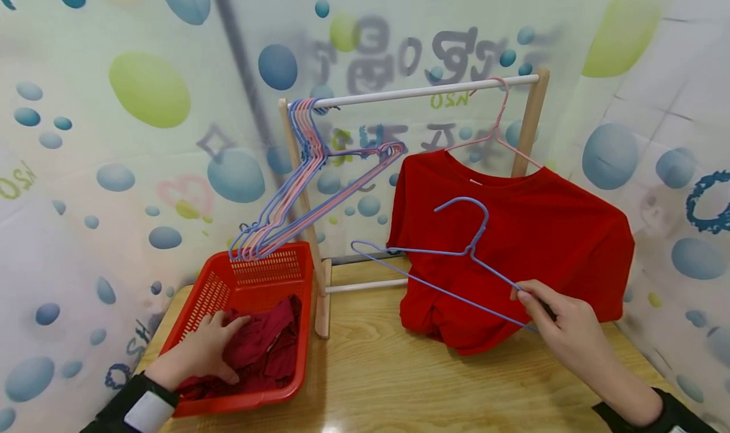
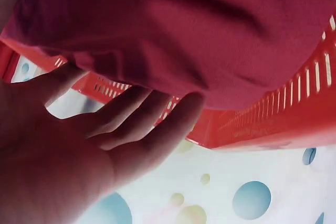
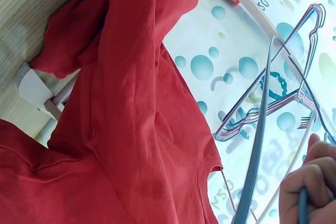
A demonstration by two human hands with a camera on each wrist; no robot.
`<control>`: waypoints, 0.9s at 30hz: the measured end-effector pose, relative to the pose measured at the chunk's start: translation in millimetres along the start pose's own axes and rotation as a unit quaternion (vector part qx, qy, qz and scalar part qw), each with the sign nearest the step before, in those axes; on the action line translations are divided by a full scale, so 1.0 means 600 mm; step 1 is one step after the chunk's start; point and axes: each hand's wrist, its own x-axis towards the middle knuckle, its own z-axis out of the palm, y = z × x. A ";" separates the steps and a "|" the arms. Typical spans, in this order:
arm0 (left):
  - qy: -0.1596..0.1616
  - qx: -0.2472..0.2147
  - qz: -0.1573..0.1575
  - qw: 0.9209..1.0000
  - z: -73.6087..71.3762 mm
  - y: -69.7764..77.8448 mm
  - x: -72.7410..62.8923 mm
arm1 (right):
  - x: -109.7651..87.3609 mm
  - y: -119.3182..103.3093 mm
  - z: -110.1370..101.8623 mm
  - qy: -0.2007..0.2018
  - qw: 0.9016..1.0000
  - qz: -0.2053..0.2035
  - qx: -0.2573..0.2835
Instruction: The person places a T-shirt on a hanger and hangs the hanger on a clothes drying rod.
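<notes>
My right hand [image 1: 561, 319] grips one end of a blue clothes hanger [image 1: 439, 252], whose hook points up in front of a red shirt [image 1: 513, 230]. In the right wrist view the curled fingers [image 3: 310, 182] wrap the hanger's wire. That shirt hangs on a pink hanger [image 1: 497, 125] at the rail's right end. My left hand [image 1: 205, 350] reaches into a red basket [image 1: 305, 357], fingers spread over dark red clothing [image 1: 268, 341]. In the left wrist view the cloth [image 2: 173, 35] lies against the relaxed, extended fingers.
Several blue and pink hangers [image 1: 308, 160] hang bunched at the left end of the white rail [image 1: 399, 94]. The rack's wooden left post [image 1: 322, 300] stands beside the basket. Wooden tabletop [image 1: 371, 369] extends below, with a patterned curtain [image 1: 142, 186] behind.
</notes>
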 end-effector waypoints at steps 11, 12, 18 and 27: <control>0.051 0.017 0.023 0.998 0.013 -0.005 0.010 | -0.002 -0.004 0.003 -0.027 0.999 0.026 -0.007; 0.059 0.022 0.028 0.998 0.014 -0.007 0.011 | -0.002 -0.004 0.003 -0.029 0.999 0.028 -0.007; 0.090 0.005 0.044 0.995 0.017 -0.012 0.018 | -0.005 -0.003 0.003 -0.030 0.999 0.033 -0.007; 0.090 -0.072 0.000 0.993 -0.029 0.006 0.006 | -0.009 0.000 0.002 -0.008 0.999 0.035 -0.007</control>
